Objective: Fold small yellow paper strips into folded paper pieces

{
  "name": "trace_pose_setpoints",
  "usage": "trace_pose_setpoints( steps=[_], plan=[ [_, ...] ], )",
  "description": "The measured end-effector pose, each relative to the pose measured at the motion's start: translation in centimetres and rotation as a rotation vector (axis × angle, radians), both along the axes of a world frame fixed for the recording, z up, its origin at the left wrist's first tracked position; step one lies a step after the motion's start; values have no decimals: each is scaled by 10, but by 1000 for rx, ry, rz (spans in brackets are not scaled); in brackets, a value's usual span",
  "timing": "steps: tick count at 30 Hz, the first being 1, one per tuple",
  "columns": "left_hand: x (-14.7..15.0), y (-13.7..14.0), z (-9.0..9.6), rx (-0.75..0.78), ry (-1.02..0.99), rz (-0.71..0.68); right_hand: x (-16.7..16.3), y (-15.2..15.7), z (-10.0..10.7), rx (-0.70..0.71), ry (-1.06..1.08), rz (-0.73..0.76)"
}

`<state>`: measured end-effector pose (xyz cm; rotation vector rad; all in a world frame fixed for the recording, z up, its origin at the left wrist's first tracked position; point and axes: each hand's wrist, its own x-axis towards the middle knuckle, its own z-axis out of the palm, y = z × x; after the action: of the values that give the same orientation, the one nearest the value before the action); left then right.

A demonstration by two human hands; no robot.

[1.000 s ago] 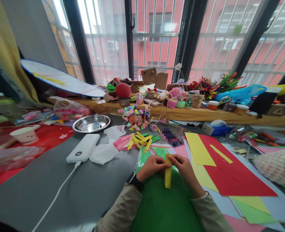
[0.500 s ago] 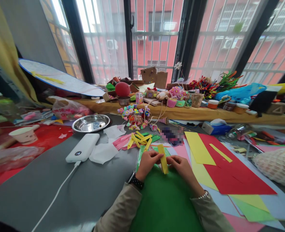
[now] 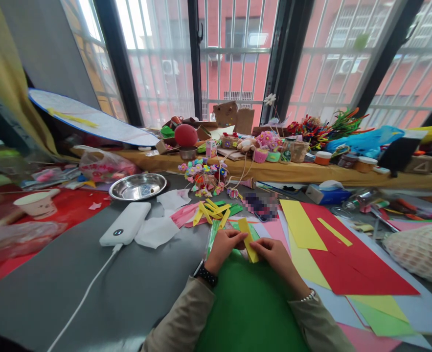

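A narrow folded strip of yellow paper (image 3: 247, 238) is held tilted between my two hands, above something green (image 3: 252, 303) at my front. My left hand (image 3: 226, 247) pinches the strip's left edge near its middle. From the right, my right hand (image 3: 273, 254) grips its lower part with thumb and forefinger. Just beyond my hands lies a small pile of folded yellow strips (image 3: 212, 210), with green and pink paper under and beside it.
At right, red paper (image 3: 362, 259) and yellow paper (image 3: 304, 227) overlap other coloured sheets. To the left are a white power bank (image 3: 125, 225) with a cable and a metal plate (image 3: 138, 187). Craft flowers (image 3: 203, 176) stand before the cluttered window ledge.
The yellow strip has tilted, its top leaning further left. My right hand has moved slightly left and now grips the strip's lower part.
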<state>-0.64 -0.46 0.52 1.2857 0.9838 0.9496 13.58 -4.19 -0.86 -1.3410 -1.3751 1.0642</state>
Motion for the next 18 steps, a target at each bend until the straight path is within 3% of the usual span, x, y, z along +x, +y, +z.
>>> trace_pose_setpoints(
  steps=[18],
  plan=[
    [0, 1, -2, 61, -32, 86, -1, -1, 1, -25, 3, -1]
  ],
)
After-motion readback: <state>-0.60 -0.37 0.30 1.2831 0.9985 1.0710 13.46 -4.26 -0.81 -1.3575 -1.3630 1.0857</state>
